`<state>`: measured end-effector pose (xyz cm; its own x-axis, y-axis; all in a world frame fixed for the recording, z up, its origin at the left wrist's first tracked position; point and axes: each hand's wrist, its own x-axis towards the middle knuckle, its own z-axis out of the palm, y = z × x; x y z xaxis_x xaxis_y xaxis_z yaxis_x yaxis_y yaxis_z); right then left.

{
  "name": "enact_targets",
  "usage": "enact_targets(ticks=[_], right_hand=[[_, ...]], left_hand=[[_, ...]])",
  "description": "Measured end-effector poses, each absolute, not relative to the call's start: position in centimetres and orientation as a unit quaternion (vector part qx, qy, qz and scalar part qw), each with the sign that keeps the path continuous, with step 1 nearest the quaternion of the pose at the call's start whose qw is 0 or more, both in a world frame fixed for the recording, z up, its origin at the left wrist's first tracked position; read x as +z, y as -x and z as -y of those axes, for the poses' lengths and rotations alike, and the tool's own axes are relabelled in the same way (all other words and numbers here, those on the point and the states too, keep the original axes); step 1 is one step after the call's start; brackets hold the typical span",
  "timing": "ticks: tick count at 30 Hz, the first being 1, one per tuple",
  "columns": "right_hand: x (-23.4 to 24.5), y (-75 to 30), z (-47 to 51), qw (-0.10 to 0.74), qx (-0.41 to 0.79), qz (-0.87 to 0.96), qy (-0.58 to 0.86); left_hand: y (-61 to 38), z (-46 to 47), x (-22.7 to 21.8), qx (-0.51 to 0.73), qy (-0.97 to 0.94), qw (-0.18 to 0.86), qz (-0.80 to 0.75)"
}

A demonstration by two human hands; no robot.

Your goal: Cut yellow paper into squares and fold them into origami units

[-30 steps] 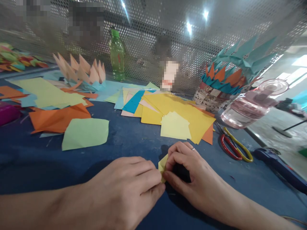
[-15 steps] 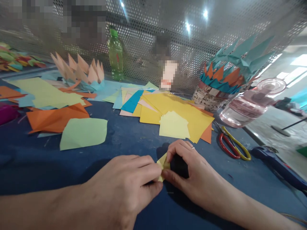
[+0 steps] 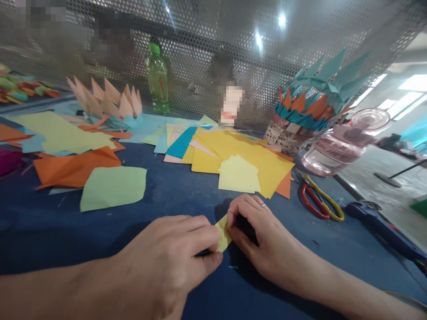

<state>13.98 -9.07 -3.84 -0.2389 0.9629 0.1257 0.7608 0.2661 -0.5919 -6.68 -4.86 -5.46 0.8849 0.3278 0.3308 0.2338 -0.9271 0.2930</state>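
Observation:
A small folded yellow paper piece sits between my two hands, low on the dark blue table. My left hand pinches its left edge with thumb and fingers closed. My right hand curls over its right side, fingertips pressed on the paper, a ring on one finger. Most of the piece is hidden by my fingers.
Behind my hands lies a pile of yellow, blue and orange sheets. A pale green sheet and an orange one lie to the left. Red-and-yellow scissors, a pink jar, a paper crown, a green bottle and a mesh wall surround them.
The yellow piece has turned and shows more between my fingers. Both hands have shifted slightly but keep their pinch on it.

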Motion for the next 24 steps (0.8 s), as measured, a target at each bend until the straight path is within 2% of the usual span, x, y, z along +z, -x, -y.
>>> enact_targets(ticks=[24], right_hand=[[-3.97, -13.84, 8.92, 0.255, 0.206, 0.746, 0.579]], left_hand=[[7.45, 4.68, -4.57, 0.177, -0.969, 0.139, -0.102]])
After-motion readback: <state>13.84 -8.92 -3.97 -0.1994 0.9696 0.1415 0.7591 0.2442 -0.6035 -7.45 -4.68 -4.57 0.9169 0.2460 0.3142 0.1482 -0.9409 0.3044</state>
